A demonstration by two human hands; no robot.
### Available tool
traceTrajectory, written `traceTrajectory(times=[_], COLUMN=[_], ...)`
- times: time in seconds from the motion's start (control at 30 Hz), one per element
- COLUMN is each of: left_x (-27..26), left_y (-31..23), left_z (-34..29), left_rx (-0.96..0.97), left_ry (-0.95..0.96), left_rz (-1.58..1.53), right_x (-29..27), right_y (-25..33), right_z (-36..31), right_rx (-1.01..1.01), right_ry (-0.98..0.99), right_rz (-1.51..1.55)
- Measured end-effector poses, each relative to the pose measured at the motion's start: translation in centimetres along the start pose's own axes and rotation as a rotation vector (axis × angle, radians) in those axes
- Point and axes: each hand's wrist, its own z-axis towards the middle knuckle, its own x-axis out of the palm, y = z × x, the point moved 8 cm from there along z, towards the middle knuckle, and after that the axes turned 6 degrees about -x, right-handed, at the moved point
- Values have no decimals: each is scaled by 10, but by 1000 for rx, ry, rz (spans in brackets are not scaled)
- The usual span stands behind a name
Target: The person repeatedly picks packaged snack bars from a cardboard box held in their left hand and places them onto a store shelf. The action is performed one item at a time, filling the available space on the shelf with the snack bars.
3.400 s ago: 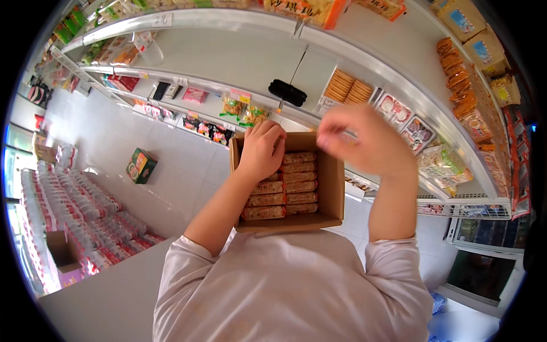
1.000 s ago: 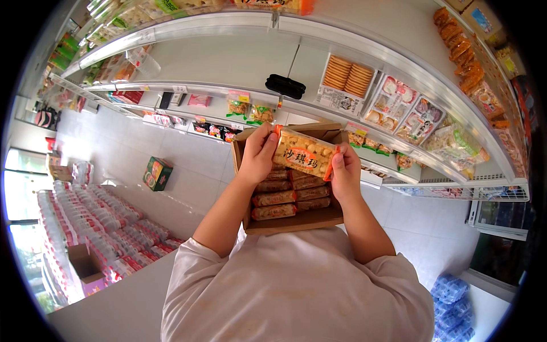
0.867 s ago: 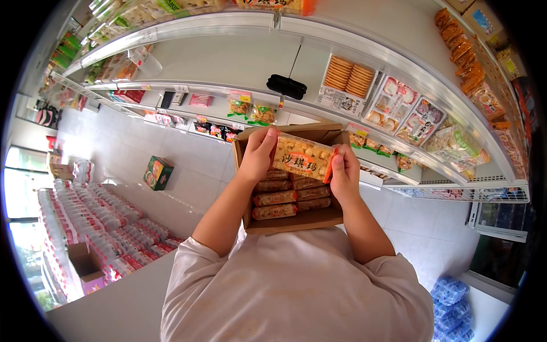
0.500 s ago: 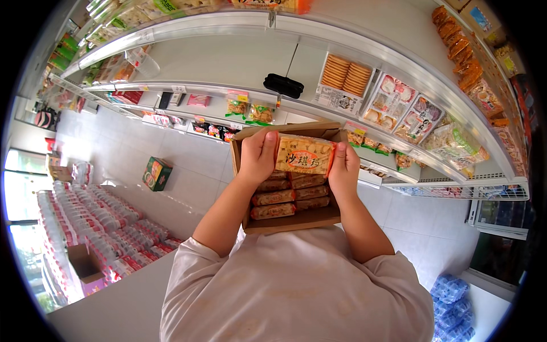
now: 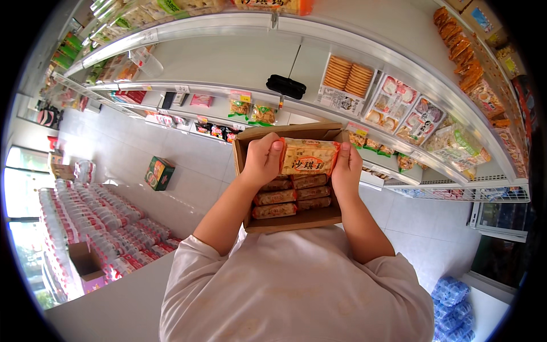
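Observation:
In front of my chest is an open brown cardboard box [image 5: 285, 224], its near side against my shirt. A clear packet of golden snack cakes [image 5: 309, 155] with orange ends and a printed front is held across the box's far part. My left hand [image 5: 264, 158] closes on its left end, thumb along the edge. At its right end my right hand [image 5: 346, 165] grips the same way. Below it, several similar wrapped packets [image 5: 276, 197] lie in two columns inside the box. What lies beneath the held packet is hidden.
Beyond the box run curved white shelves [image 5: 228, 60] bearing a black object [image 5: 286, 86], stacked round biscuits [image 5: 348, 77] and trays of packaged sweets [image 5: 391, 100]. On the floor at left are a green carton [image 5: 159, 173] and bottle packs [image 5: 114, 222]; blue packs [image 5: 452, 302] sit lower right.
The held packet has tilted a little, so more of its upper side shows and its printed front sits slightly lower. Both hands keep their grip, with only a slight shift.

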Motion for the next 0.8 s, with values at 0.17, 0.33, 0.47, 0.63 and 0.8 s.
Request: traceTrajectory(times=[0.17,0.33,0.47,0.63,0.8], left_x=[2,-1,-4,-5,-3], left_y=[-2,-6,-7,-10,-3], left_z=[0,-1,2,1,3], left_rx=[-7,10,32,21,-101], left_ry=[14,-2,-15,-46,-49], left_rz=[-39,-49,-62,10,7], right_x=[4,8,17,20,-5], right_y=[-18,-21,-13,-11,31], right_z=[0,5,2,-1,0], right_rx=[153,120,200,236,-160], right_ry=[-39,43,42,57,-95], right_rz=[359,290,574,948,111])
